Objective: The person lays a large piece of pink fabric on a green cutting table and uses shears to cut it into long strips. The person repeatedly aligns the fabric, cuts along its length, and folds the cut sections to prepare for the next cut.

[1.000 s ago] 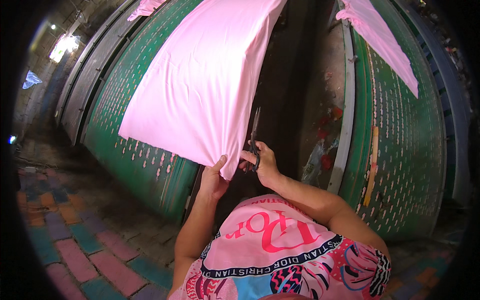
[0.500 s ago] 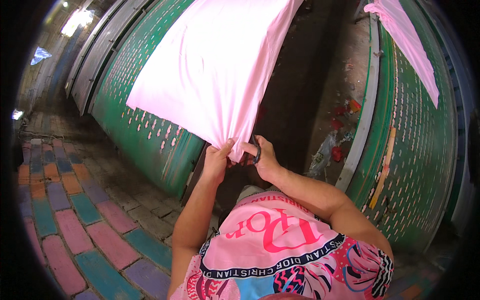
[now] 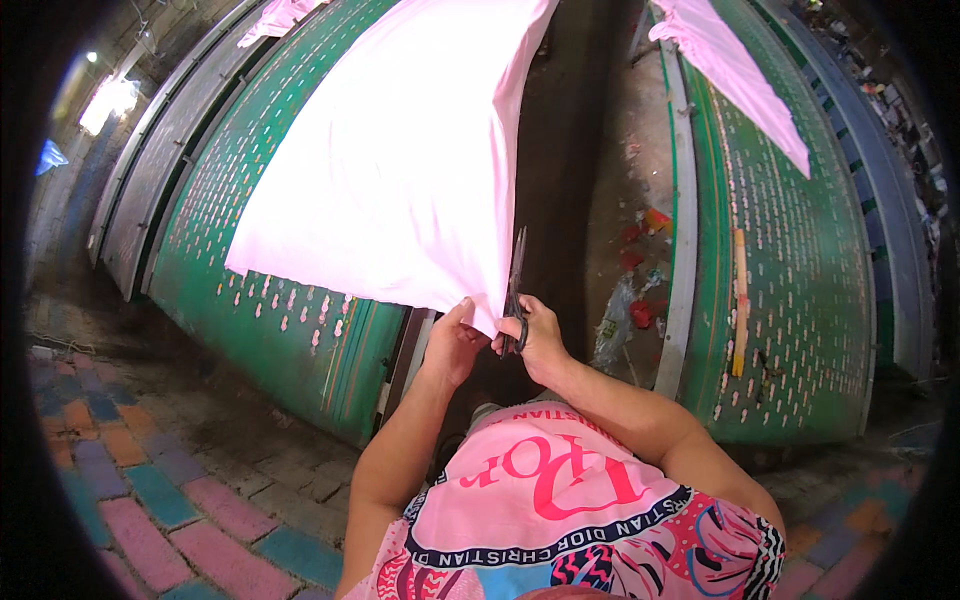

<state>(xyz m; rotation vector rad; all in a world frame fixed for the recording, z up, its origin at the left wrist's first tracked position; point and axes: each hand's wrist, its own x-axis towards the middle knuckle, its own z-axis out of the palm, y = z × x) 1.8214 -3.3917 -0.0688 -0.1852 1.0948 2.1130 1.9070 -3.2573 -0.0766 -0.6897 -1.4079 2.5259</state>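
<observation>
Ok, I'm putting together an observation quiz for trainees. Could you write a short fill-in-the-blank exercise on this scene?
1. The right hand holds a pair of black-handled ____.
2. The left hand grips the corner of a large cloth coloured pale ____.
3. The dotted panels on either side of the dark gap are mainly ____.
4. A thin yellow strip lies on the panel to the gap's ____.

Missing words: scissors; pink; green; right.

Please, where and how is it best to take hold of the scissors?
The scissors are probably best gripped by their black handle loops, coming from the near right side: the loops are at the near end, the narrow blades point away, and the pink cloth is on the left. The right hand holds them there.
</observation>
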